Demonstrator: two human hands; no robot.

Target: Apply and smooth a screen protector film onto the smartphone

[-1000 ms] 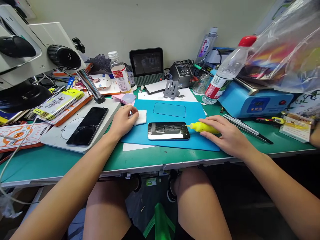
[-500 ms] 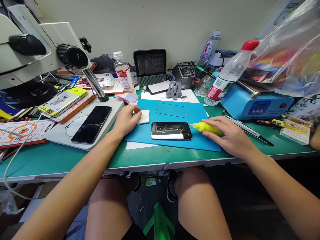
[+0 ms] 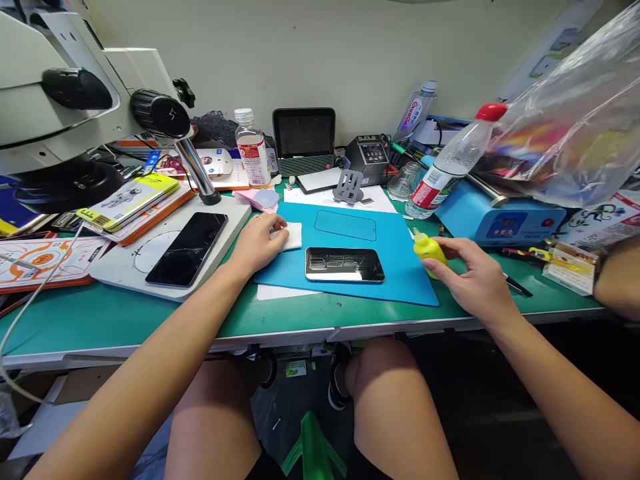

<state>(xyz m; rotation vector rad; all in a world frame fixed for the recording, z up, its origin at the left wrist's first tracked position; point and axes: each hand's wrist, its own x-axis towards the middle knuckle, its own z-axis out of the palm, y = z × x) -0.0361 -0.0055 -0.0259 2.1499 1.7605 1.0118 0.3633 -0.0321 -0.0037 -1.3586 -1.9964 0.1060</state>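
Note:
A phone [image 3: 345,265] with a dark, reflective face lies flat on the blue mat [image 3: 395,260]. Left of it, my left hand [image 3: 260,243] rests at the mat's edge, its curled fingers closed on a folded white wipe [image 3: 294,236]. My right hand [image 3: 470,273] grips a small yellow squeeze bottle [image 3: 429,248] at the mat's right edge, the nozzle pointing up and away from me. A gap separates that bottle from the phone.
A second phone [image 3: 188,249] lies on the microscope base [image 3: 120,263] at left, below the microscope head [image 3: 60,133]. Behind the mat stand a grey slotted holder [image 3: 349,187] and a small screen [image 3: 305,133]. A red-capped bottle [image 3: 450,167] leans against a blue machine [image 3: 505,217]. Another person's arm [image 3: 620,277] shows at far right.
My right hand has drawn the yellow bottle rightward, away from the phone, and tipped it more upright. My left hand stays at the wipe. The view has shifted slightly.

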